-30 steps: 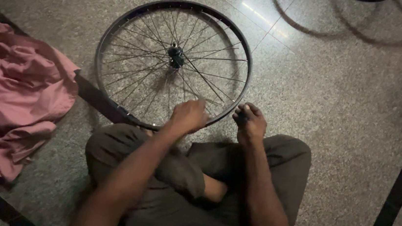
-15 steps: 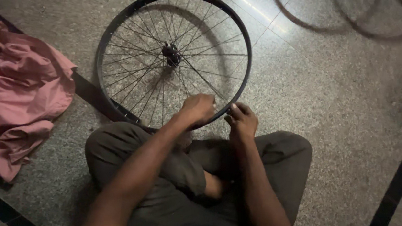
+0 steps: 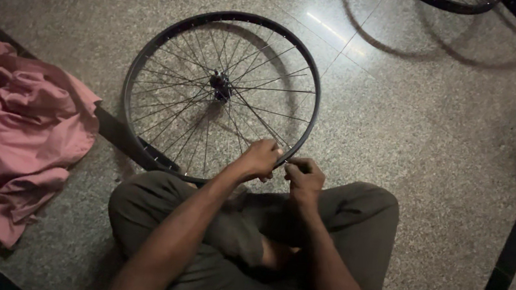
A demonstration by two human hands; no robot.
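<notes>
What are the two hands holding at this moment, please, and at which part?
Both hands are on the bicycle wheel at the near stretch of its rim: the left hand closes over it, and the right hand pinches it just beside.

Bare forearms, olive-grey trousers (image 3: 351, 223)

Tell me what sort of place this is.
Probably a bicycle repair or wheel-building workshop. A person sits cross-legged on a speckled stone floor with both hands at the rim of a bare spoked wheel. More wheels lie at the top edge, and a pink rag lies nearby.
</notes>
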